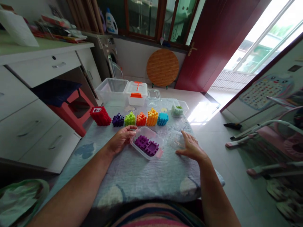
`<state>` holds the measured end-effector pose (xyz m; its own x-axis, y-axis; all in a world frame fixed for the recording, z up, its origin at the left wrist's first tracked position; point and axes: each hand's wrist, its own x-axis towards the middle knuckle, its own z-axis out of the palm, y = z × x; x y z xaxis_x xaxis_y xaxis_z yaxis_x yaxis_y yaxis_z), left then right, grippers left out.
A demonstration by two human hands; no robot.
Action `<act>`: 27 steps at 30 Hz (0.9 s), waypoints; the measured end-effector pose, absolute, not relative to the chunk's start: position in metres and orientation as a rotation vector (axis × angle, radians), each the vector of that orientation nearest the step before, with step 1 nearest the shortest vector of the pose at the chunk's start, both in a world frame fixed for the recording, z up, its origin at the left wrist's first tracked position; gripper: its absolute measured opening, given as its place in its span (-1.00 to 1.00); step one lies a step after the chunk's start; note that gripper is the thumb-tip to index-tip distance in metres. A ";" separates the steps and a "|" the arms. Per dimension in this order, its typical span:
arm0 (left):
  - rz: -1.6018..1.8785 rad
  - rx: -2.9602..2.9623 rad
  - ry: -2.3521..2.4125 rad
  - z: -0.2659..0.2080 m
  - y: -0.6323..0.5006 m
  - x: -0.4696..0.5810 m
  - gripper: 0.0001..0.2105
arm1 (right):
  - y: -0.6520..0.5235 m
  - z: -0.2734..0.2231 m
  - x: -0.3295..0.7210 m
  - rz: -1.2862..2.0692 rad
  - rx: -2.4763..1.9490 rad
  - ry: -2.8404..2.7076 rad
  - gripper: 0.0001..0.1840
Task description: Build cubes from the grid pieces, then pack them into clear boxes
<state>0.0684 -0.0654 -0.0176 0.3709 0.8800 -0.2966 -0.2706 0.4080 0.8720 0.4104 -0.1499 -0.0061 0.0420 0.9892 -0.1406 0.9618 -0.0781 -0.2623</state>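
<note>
My left hand grips the left rim of a small clear plastic container, thumb and fingers closed on it. Inside lie purple notched building pieces, flat and side by side. To the right, a clear lid appears to rest on the cloth. My right hand is at the lid's right edge, thumb and fingers apart; whether it touches the lid I cannot tell. Behind the container stands a row of block shapes: red, dark blue, green, orange, yellow and light blue.
At the table's far edge stand a large clear bin and a lidded box with orange clasps. Another clear container with pale green pieces sits at the far right. A red stool stands left of the cloth-covered table.
</note>
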 end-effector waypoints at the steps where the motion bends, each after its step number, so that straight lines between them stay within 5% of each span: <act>1: 0.859 0.819 0.893 -0.018 -0.065 0.068 -0.64 | -0.149 -0.007 0.410 0.438 -2.187 -2.057 0.12; 16: 0.664 0.813 0.848 -0.021 -0.064 0.060 -0.65 | -0.157 0.030 0.396 0.401 -1.811 -1.992 -0.15; 27: 0.660 0.820 0.818 -0.016 -0.074 0.072 -0.68 | -0.136 0.061 0.302 0.370 -1.466 -2.398 -0.08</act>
